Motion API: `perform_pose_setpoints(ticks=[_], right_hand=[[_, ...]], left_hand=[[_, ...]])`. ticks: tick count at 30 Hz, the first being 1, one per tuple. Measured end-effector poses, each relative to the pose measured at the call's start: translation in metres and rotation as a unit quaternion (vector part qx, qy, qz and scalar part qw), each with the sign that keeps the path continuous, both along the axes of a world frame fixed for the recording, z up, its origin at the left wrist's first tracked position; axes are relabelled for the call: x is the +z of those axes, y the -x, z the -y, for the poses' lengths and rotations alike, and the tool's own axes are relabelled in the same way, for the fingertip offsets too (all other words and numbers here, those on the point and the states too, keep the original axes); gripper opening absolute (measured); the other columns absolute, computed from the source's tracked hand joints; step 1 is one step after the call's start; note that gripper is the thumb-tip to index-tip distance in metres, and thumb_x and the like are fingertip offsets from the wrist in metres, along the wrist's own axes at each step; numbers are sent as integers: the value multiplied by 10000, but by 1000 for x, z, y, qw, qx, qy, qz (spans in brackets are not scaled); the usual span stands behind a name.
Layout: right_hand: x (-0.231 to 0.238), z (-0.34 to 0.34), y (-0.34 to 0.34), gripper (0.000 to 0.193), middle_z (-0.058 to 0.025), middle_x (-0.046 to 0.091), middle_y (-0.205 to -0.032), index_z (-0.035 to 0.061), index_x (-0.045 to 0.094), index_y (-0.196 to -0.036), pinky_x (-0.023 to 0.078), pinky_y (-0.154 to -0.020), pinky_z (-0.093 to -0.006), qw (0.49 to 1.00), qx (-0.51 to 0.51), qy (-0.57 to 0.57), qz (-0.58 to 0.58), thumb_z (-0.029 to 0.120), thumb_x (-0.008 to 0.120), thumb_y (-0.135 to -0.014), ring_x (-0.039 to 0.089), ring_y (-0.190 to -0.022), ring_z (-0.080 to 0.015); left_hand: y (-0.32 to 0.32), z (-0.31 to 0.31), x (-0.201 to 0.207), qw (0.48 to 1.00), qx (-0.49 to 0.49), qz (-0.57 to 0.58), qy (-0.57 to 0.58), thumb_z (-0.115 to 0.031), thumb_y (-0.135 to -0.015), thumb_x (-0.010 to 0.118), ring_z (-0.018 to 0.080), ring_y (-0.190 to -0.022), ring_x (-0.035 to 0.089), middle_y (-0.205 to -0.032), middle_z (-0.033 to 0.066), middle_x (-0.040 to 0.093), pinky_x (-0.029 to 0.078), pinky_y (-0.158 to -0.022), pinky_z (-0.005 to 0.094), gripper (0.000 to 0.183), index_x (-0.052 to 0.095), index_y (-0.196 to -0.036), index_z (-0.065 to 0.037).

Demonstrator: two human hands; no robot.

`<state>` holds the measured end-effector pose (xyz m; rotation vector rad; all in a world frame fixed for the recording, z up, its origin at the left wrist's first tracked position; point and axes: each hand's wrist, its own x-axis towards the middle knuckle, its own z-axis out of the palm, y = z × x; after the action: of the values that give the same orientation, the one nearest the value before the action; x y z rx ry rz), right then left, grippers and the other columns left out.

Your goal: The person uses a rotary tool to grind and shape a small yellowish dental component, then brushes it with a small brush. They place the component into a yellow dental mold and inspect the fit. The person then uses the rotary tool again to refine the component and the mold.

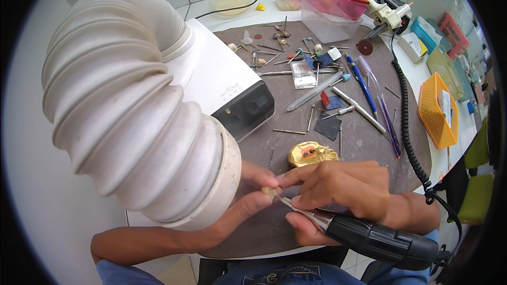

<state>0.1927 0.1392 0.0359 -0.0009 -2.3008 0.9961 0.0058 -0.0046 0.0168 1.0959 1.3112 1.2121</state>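
Observation:
Between the thumb and finger of my left hand is a small cream-coloured dental crown; the suction hose hides part of this hand. My right hand is closed around a rotary handpiece with a black body and a silver nose. The thin bur at its tip reaches the crown, and whether it touches is too small to tell. My right fingertips meet the left ones beside the crown. Just beyond my right hand lies a gold-coloured dental cast with a pink patch and dark holes.
A wide ribbed white suction hose arches over the left, from a white box. Burs, a blue pen and sandpaper scraps lie across the brown mat. A coiled black cord runs past a yellow basket at right.

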Motion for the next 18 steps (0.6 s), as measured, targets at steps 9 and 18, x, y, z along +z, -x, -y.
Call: perform_pose_setpoints(ticks=[9, 18], right_hand=[[0, 0, -1, 219, -114, 688, -744, -4, 677, -863, 619, -664, -314, 1000, 3, 2, 0, 47, 856, -749, 778, -843, -319], [-9, 2, 1, 231, -142, 730, -888, 53, 624, -834, 568, -572, -305, 999, -17, 11, -33, 81, 832, -736, 721, -691, -241]], left_hand=[[0, 1, 0, 1000, 4, 3, 0, 37, -946, 668, 174, -1049, 662, -1146, 150, 633, 549, -961, 330, 194, 599, -1124, -2], [0, 2, -3, 1000, 2, 20, -10, 28, -944, 677, 179, -1052, 661, -1134, 148, 635, 546, -960, 330, 198, 597, -1122, -5]])
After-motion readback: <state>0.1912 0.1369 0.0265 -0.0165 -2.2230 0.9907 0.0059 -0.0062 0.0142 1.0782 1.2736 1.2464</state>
